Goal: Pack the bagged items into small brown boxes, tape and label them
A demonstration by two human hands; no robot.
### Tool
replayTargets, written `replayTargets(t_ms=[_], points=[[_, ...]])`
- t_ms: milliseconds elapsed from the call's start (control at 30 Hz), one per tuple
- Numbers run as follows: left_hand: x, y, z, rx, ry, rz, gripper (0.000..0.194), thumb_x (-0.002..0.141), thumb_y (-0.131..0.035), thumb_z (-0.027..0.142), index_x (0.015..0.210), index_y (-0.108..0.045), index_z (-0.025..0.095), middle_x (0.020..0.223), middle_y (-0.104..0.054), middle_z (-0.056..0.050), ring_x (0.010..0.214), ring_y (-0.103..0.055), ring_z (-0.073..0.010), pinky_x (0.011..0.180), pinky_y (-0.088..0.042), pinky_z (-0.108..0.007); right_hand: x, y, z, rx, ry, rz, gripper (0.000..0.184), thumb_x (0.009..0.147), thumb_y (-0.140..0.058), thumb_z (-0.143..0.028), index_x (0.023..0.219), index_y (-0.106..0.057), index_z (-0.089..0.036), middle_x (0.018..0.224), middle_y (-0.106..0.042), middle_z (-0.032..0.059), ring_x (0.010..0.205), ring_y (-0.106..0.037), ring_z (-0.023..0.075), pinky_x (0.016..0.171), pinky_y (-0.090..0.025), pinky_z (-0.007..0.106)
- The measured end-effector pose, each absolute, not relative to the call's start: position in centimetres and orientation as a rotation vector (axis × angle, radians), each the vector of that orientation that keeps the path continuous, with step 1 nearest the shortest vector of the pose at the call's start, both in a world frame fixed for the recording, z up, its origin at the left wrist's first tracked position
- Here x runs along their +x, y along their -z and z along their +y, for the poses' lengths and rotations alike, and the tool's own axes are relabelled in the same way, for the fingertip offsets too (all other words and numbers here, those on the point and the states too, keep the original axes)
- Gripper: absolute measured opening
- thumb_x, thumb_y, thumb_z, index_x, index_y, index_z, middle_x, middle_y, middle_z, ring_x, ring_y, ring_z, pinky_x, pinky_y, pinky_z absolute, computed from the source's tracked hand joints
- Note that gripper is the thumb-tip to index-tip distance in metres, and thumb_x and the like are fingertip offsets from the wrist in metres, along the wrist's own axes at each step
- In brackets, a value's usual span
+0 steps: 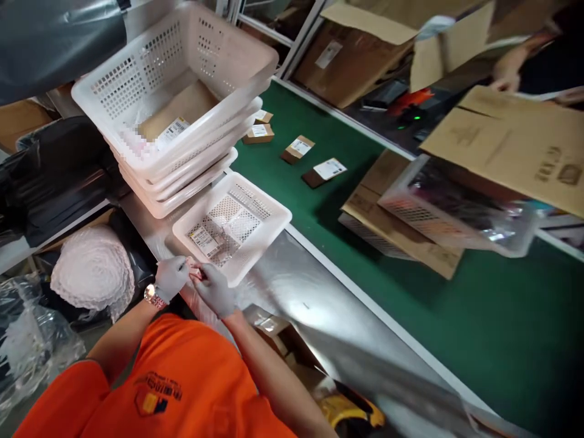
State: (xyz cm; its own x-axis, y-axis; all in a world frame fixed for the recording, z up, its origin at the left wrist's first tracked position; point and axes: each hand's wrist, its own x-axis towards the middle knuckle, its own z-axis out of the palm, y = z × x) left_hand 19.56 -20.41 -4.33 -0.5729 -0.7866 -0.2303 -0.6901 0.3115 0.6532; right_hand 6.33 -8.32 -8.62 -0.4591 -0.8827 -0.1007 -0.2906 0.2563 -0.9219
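Observation:
Both my hands wear pale grey gloves and meet close to my body, at the near edge of the metal bench [292, 292]. My left hand [171, 278], with a watch at its wrist, is closed at a small pinkish item [195, 271]. Pinching the same item from the other side is my right hand [214, 289]; the fingers hide much of it, so its kind cannot be made out. Just beyond them sits a shallow white basket [274, 225], holding a clear plastic bag [223, 234] with a printed label.
Stacked white baskets [159, 173] stand at the left, beside a roll of white wrap [91, 267]. Several small labelled boxes [297, 148] lie on the green belt [456, 310]. Cartons [401, 213] and another basket [456, 213] stand further right. A co-worker's hand [508, 70] shows at the back.

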Motion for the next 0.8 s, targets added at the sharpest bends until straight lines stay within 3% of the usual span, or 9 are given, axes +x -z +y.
replayTargets(t_ms=[100,233,333,433,533,600,667,800], points=[[19.3,4.7,-19.5,1.274,1.086,-2.506,0.03,0.098,-0.065,0.016,0.069,-0.069,0.022,0.075,-0.076,-0.004,0.072,-0.066,-0.0185,0.07,-0.038,-0.029,6.7,9.7,-9.0,-0.91,1.174,2.007,0.034,0.093,-0.07,-0.049,0.114,-0.079,-0.024,0.091,-0.08,0.0053,0.08,-0.073,0.0238,0.079,-0.061,0.036],[19.1,5.4,-18.8,1.272,1.061,-2.505,0.032,0.099,-0.066,0.019,0.067,-0.063,0.022,0.072,-0.072,-0.005,0.068,-0.063,-0.0194,0.066,-0.033,-0.031,7.1,10.1,-8.8,-0.819,1.127,2.056,0.031,0.1,-0.067,-0.05,0.112,-0.078,-0.024,0.099,-0.084,0.0065,0.082,-0.076,0.0234,0.076,-0.059,0.033],[19.0,5.4,-18.8,1.221,1.055,-2.493,0.035,0.101,-0.063,0.021,0.066,-0.06,0.023,0.072,-0.072,-0.005,0.07,-0.062,-0.0196,0.068,-0.034,-0.031,6.6,9.4,-8.2,-1.093,0.803,2.038,0.02,0.103,-0.066,-0.039,0.106,-0.081,-0.025,0.101,-0.085,0.0075,0.088,-0.078,0.0243,0.081,-0.058,0.033],[19.3,5.3,-19.2,1.259,1.008,-2.487,0.035,0.099,-0.063,0.019,0.064,-0.057,0.023,0.069,-0.068,-0.004,0.069,-0.06,-0.0192,0.068,-0.033,-0.032,4.2,8.7,-8.1,-1.402,0.565,1.907,0.025,0.108,-0.062,-0.033,0.103,-0.085,-0.026,0.108,-0.088,0.0081,0.101,-0.08,0.0254,0.092,-0.059,0.033],[20.1,5.3,-19.7,1.33,0.945,-2.453,0.032,0.097,-0.063,0.016,0.066,-0.059,0.023,0.069,-0.066,-0.004,0.068,-0.058,-0.0188,0.067,-0.033,-0.032,-0.3,8.8,-9.2,-1.39,0.417,2.053,0.037,0.113,-0.052,-0.028,0.126,-0.087,-0.025,0.126,-0.088,0.0103,0.115,-0.081,0.026,0.102,-0.06,0.035],[20.7,5.4,-19.8,1.335,0.907,-2.414,0.029,0.096,-0.064,0.014,0.068,-0.062,0.023,0.074,-0.068,-0.004,0.072,-0.061,-0.0189,0.068,-0.037,-0.03,-3.6,9.6,-10.6,-1.304,0.151,2.199,0.042,0.112,-0.051,-0.024,0.139,-0.084,-0.022,0.139,-0.085,0.0142,0.123,-0.081,0.0283,0.104,-0.061,0.036],[21.1,5.3,-19.9,1.308,0.869,-2.367,0.028,0.094,-0.065,0.013,0.069,-0.063,0.022,0.079,-0.07,-0.004,0.077,-0.065,-0.0189,0.071,-0.042,-0.029,-6.2,10.8,-12.3,-1.271,-0.055,2.188,0.044,0.107,-0.06,-0.023,0.147,-0.081,-0.019,0.142,-0.083,0.0188,0.124,-0.082,0.0328,0.103,-0.062,0.038],[21.6,4.7,-19.8,1.191,0.823,-2.229,0.03,0.1,-0.064,0.016,0.07,-0.064,0.022,0.09,-0.072,-0.005,0.083,-0.069,-0.0175,0.075,-0.05,-0.027,-8.2,13.3,-14.8,-1.326,-0.174,2.093,0.07,0.096,-0.079,-0.023,0.165,-0.068,-0.02,0.14,-0.084,0.0211,0.127,-0.081,0.0362,0.101,-0.061,0.036]])
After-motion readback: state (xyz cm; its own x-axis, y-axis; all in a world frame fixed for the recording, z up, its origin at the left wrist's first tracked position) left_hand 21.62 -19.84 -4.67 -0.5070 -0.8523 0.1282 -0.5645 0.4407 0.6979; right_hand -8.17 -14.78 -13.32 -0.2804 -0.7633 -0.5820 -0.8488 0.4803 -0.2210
